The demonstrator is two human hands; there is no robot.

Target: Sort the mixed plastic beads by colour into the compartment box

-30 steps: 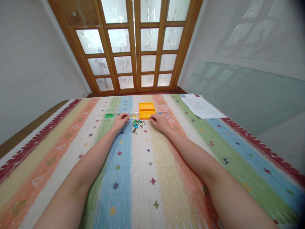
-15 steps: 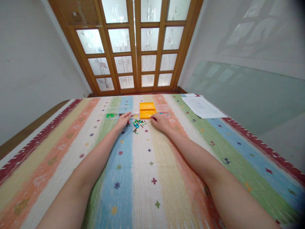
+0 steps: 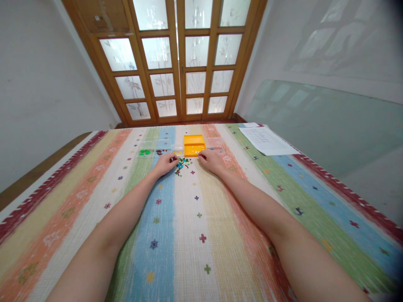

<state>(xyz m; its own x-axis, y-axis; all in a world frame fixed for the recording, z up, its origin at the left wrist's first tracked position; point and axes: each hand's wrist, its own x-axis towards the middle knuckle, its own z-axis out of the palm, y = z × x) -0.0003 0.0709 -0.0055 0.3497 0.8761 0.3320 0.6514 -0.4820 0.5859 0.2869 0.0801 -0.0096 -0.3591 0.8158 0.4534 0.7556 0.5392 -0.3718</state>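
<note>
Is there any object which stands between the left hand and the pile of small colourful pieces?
Nothing visible stands between them: the left hand is at the left edge of the pile of small colourful pieces. The open yellow box lies beyond, outside this path.

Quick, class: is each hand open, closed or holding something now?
Left hand: curled beside the loose pieces; whether it holds one cannot be told.
Right hand: curled by the yellow box; holding cannot be told.
</note>
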